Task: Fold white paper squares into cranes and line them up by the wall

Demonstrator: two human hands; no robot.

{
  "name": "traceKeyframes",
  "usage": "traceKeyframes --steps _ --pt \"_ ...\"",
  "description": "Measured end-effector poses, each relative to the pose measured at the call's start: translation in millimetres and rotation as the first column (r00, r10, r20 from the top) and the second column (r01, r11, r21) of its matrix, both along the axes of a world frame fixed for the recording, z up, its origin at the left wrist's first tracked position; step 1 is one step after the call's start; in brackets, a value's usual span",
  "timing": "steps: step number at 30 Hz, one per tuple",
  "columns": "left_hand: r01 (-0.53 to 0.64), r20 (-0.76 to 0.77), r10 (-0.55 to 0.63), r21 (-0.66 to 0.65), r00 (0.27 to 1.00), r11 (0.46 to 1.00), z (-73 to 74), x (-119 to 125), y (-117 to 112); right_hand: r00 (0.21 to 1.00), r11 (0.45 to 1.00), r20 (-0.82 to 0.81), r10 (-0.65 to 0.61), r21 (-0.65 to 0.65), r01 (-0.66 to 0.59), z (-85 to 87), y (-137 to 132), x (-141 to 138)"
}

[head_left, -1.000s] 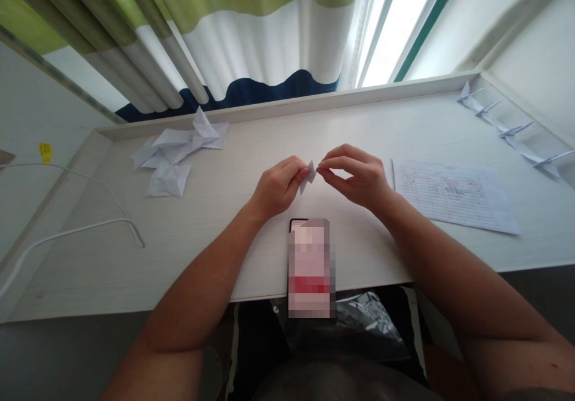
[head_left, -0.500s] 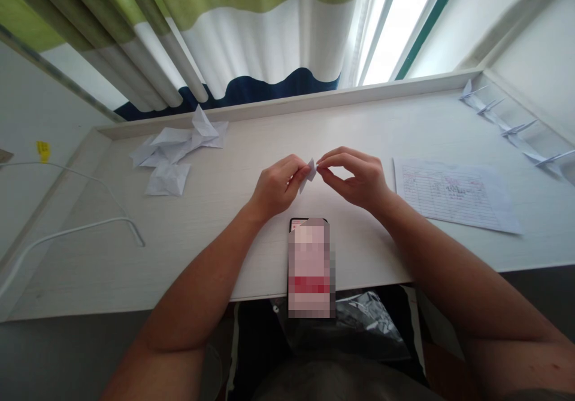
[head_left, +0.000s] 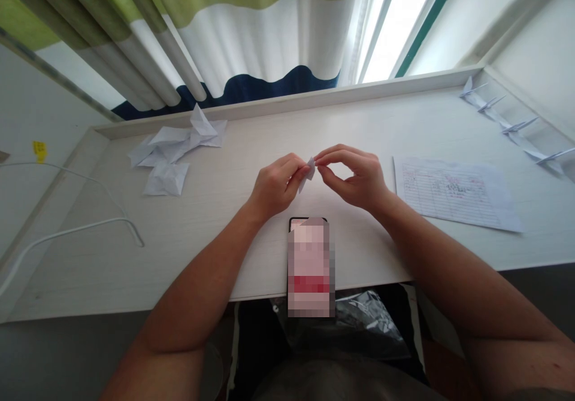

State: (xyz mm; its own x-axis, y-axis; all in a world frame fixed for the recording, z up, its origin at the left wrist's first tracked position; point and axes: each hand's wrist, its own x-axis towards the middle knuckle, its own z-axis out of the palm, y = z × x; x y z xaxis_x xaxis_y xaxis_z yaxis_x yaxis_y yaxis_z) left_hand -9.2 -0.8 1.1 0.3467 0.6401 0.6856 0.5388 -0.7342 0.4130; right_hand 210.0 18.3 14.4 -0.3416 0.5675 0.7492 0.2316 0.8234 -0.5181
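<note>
Over the middle of the white desk (head_left: 251,251), my left hand (head_left: 277,187) pinches a small folded white paper (head_left: 308,173) between thumb and fingers. My right hand (head_left: 353,176) is at the paper's right edge, thumb and index finger curved toward each other. Its fingertips meet the paper's edge, though how firmly they grip it cannot be made out. Below both hands lies a phone (head_left: 309,257) whose screen is blurred into blocks.
Folded white papers (head_left: 175,143) lie in a heap at the back left. A printed sheet (head_left: 453,191) rests right of my right arm. Several folded paper pieces (head_left: 516,128) line the right edge. A white cable (head_left: 90,227) crosses the left side. Green-white-blue curtains (head_left: 269,36) hang behind.
My right thumb has drawn slightly away from the index fingertip at the paper's edge. My left hand keeps its pinch, and the view has shifted very slightly.
</note>
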Motion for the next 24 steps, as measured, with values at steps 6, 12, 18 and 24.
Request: traceKeyframes --steps 6,12,18,24 --pt "0.008 -0.017 -0.008 -0.008 1.0 1.0 1.2 -0.3 0.0 1.0 0.997 -0.028 0.0 -0.074 -0.002 2.4 -1.7 -0.6" --pt "-0.016 -0.024 0.017 0.032 1.0 0.999 2.4 -2.0 0.4 0.995 0.992 -0.094 0.019 -0.124 -0.031 -2.6 -1.6 0.0" --pt "-0.029 -0.043 0.032 0.06 0.999 0.998 1.6 -4.1 2.7 0.992 0.994 -0.098 0.078 -0.063 -0.085 -0.7 0.8 0.1" --pt "-0.007 0.009 0.007 0.027 1.0 1.0 1.4 -3.9 2.1 0.996 0.998 -0.059 0.065 -0.018 -0.066 2.1 2.9 2.6"
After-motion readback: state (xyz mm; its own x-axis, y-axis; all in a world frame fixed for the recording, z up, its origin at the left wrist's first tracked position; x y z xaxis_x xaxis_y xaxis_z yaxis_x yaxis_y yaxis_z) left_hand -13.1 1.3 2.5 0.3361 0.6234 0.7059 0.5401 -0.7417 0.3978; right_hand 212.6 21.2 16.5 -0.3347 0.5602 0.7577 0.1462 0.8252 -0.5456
